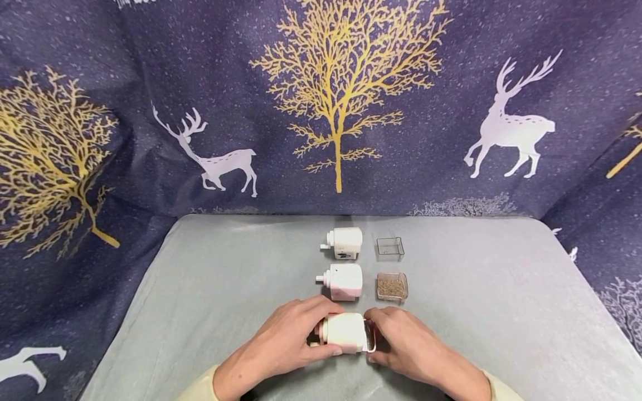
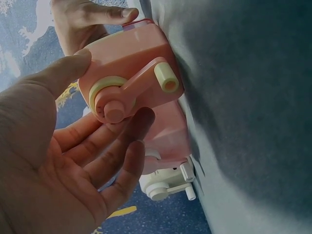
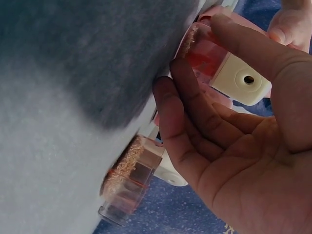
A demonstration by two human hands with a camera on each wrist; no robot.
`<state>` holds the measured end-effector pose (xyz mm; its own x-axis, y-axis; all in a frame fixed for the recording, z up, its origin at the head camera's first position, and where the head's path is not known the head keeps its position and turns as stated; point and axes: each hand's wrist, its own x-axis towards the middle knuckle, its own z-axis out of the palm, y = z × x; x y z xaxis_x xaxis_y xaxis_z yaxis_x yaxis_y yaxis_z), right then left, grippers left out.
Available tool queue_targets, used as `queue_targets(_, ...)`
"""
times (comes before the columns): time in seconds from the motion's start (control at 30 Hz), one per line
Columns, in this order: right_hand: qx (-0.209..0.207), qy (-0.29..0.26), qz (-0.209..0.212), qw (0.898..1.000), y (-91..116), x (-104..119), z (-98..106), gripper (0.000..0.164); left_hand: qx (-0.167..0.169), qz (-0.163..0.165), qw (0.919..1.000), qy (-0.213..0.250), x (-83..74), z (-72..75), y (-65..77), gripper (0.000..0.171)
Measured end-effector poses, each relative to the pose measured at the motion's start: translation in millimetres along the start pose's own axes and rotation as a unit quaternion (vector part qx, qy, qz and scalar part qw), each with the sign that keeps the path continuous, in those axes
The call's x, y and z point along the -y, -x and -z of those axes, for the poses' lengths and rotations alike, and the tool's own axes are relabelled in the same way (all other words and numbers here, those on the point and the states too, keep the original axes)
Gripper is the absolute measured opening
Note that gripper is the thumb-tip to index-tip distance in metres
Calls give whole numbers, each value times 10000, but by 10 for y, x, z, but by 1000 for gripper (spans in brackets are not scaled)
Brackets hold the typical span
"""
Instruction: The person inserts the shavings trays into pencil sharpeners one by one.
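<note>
Nearest me lies a pink and cream crank pencil sharpener [image 1: 346, 332], gripped by my left hand [image 1: 286, 337] with thumb and fingers on either side. Its pink crank [image 2: 141, 80] with a cream knob faces my left palm in the left wrist view. At the other end, my right hand [image 1: 408, 340] pinches the clear shavings drawer [image 3: 207, 56], which sticks partly out of the body. Some shavings show inside it, beside the cream face with the pencil hole [image 3: 248, 79].
Beyond my hands stand a white and pink sharpener [image 1: 346, 281] and a white sharpener [image 1: 348, 242], cranks to the left. To their right sit a clear drawer of shavings [image 1: 392, 287] and another clear drawer [image 1: 390, 248]. All are on a grey cloth-covered table [image 1: 225, 267].
</note>
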<state>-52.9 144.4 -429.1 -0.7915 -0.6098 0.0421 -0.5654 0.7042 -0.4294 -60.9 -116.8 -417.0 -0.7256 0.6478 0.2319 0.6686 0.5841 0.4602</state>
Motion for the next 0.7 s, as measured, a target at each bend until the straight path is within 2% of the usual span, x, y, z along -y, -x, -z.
queue_targets(0.23,99,-136,-13,9999,2,-4,8,50,40,-9,9999,121,15,-12,-1,51)
queue_targets(0.7,-25,-38,138,9999,-36,37,-20,48,24,0,9996,274,9,-13,2,54)
